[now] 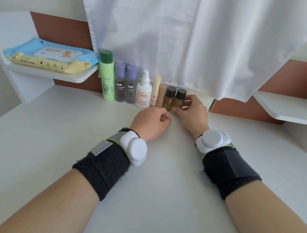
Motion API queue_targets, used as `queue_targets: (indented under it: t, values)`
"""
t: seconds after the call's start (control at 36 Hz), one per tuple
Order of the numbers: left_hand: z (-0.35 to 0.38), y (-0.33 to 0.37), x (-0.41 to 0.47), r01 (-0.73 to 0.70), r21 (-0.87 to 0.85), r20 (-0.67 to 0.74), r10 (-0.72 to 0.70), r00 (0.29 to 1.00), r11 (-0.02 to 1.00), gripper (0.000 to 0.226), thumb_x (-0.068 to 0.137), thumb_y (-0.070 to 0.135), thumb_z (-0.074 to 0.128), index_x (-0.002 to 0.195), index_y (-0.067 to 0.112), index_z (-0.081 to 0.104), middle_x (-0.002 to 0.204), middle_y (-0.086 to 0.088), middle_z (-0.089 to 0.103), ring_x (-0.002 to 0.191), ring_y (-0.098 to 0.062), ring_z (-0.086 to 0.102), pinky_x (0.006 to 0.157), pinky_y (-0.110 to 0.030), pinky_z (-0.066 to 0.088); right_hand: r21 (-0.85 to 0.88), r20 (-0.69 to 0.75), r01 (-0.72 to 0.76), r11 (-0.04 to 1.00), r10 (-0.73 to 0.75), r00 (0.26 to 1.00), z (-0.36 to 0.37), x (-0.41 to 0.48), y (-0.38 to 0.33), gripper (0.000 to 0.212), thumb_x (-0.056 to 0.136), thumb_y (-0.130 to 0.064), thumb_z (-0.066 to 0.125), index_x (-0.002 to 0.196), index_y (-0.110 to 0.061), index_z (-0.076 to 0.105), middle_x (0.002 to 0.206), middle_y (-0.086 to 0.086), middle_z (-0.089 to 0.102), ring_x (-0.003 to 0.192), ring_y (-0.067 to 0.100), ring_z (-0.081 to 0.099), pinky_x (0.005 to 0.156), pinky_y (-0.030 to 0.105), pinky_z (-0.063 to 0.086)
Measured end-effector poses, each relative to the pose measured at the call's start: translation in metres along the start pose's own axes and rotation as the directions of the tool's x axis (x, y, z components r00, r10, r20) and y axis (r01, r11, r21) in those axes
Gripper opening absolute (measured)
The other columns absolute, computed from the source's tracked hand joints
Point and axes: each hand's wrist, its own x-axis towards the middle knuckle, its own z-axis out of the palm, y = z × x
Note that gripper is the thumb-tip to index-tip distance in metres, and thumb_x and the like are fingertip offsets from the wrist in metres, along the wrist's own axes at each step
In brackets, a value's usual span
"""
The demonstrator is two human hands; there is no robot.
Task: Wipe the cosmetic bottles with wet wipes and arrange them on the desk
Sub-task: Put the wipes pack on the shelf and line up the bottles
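A row of cosmetic bottles stands along the back of the white desk [56, 146]: a tall green bottle [106, 76], two purple-capped bottles [120, 83] [131, 84], a white pump bottle [144, 92], a slim cream tube [155, 91], a beige tube [161, 95] and two small brown bottles with dark caps [169, 98] [179, 98]. My right hand [191, 110] grips the rightmost brown bottle at the row's end. My left hand [152, 123] rests on the desk just in front of the row, fingers curled, holding nothing that I can see.
Two packs of baby wipes, a blue one [53, 52] on a yellow one [42, 63], lie on the left shelf [48, 73]. A white cloth [190, 42] hangs down behind the bottles. Another white shelf [291, 109] juts out at the right.
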Motion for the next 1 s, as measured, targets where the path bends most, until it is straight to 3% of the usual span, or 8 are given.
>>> queue_targets:
  t: [0.44, 0.72, 0.89, 1.0]
  values:
    - [0.0, -0.003, 0.0, -0.003, -0.037, -0.002, 0.003, 1.0, 0.999, 0.012, 0.085, 0.021, 0.059, 0.081, 0.029, 0.067, 0.086, 0.005, 0.065, 0.09, -0.02, 0.06, 0.081, -0.031, 0.049, 0.034, 0.025, -0.033, 0.999, 0.033, 0.999, -0.002, -0.004, 0.0, 0.048, 0.079, -0.02, 0.076, 0.12, -0.018, 0.053, 0.1, -0.009, 0.062, 0.09, 0.011, 0.059, 0.084, 0.028, 0.047]
    - [-0.003, -0.011, -0.008, 0.018, -0.006, -0.07, -0.019, 0.997, 1.0, 0.012, 0.083, 0.017, 0.061, 0.084, 0.019, 0.072, 0.088, 0.0, 0.069, 0.091, -0.028, 0.059, 0.084, -0.039, 0.049, 0.067, 0.025, -0.093, 0.993, 0.091, 0.996, -0.007, -0.02, 0.007, 0.049, 0.08, -0.006, 0.071, 0.124, -0.016, 0.053, 0.102, -0.003, 0.06, 0.095, 0.016, 0.058, 0.089, 0.033, 0.05]
    - [-0.004, -0.007, -0.022, 0.049, 0.046, -0.08, -0.045, 0.996, 0.998, 0.014, 0.084, 0.017, 0.06, 0.086, 0.022, 0.072, 0.102, -0.004, 0.066, 0.101, -0.029, 0.057, 0.092, -0.039, 0.044, 0.054, 0.024, -0.099, 0.994, 0.097, 0.995, -0.018, -0.046, 0.007, 0.043, 0.08, -0.004, 0.066, 0.12, -0.016, 0.056, 0.103, -0.001, 0.061, 0.094, 0.017, 0.056, 0.086, 0.03, 0.048]
    - [-0.005, 0.004, -0.044, 0.076, 0.151, -0.053, -0.069, 0.996, 0.986, 0.018, 0.087, 0.025, 0.057, 0.1, 0.025, 0.069, 0.119, -0.003, 0.059, 0.114, -0.027, 0.048, 0.096, -0.032, 0.037, 0.038, 0.024, -0.083, 0.996, 0.082, 0.996, -0.031, -0.075, 0.005, 0.035, 0.084, -0.005, 0.06, 0.117, -0.014, 0.06, 0.102, -0.001, 0.06, 0.094, 0.016, 0.056, 0.089, 0.028, 0.046]
